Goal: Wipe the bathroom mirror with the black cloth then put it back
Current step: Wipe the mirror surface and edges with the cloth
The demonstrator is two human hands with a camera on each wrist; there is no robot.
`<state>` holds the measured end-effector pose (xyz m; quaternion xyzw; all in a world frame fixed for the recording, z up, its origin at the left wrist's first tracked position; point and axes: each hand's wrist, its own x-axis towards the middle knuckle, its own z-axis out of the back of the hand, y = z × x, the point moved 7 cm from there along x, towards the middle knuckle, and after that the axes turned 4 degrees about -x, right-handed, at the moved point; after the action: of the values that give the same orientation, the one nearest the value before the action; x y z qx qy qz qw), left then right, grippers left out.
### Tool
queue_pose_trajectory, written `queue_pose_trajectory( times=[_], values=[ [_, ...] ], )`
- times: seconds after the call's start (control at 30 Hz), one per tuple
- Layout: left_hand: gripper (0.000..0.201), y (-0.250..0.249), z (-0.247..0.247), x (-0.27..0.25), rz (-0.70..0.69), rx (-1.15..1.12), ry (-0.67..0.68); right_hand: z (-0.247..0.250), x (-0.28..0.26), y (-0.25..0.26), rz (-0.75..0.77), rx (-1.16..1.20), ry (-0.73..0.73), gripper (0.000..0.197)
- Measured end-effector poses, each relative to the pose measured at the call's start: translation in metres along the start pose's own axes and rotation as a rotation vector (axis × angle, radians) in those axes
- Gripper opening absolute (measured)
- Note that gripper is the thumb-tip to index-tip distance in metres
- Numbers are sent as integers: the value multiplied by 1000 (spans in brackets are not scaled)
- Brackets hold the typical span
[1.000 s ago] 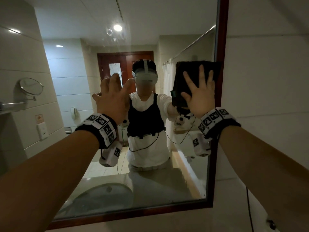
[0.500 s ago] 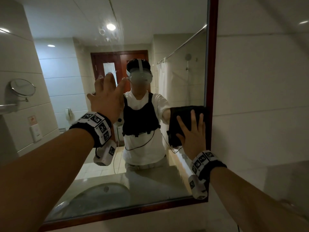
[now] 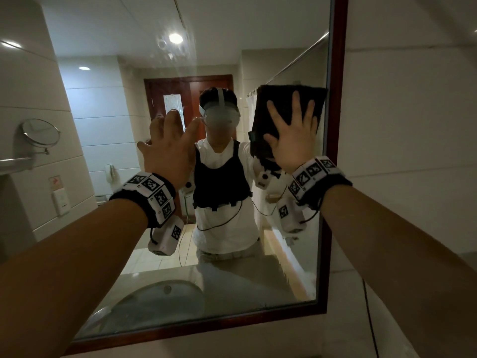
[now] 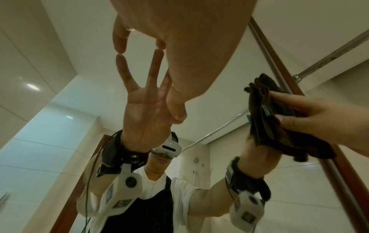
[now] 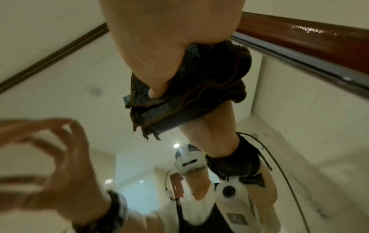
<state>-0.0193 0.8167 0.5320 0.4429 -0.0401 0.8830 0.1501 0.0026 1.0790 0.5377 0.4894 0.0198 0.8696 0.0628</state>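
Black cloth point(image 3: 289, 104) soft, folded thick, light — likely slides easy on mirror point(image 3: 232, 280). Right hand point(image 3: 294, 140) fingers spread flat, pressing it at right frame. Left hand point(image 3: 167, 148) fingers straight, tips on glass, holding nothing.

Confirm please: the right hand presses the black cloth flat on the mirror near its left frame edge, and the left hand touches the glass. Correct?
Not quite. The right hand presses the black cloth near the mirror's right frame edge, as the head view shows. The left hand does touch the glass with its fingertips.
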Motion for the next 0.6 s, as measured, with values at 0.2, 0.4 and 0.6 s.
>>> queue_pose_trajectory(
  times=[0.2, 0.4, 0.6],
  values=[
    [89, -1, 1, -1, 3, -5, -6, -40, -77, 25, 252, -131, 13, 80],
    [92, 2, -1, 0, 11, 4, -7, -60, -110, 40, 417, -212, 88, 80],
    [101, 3, -4, -1, 11, -11, 25, -12, -12, 64, 212, -92, 76, 81]
  ],
)
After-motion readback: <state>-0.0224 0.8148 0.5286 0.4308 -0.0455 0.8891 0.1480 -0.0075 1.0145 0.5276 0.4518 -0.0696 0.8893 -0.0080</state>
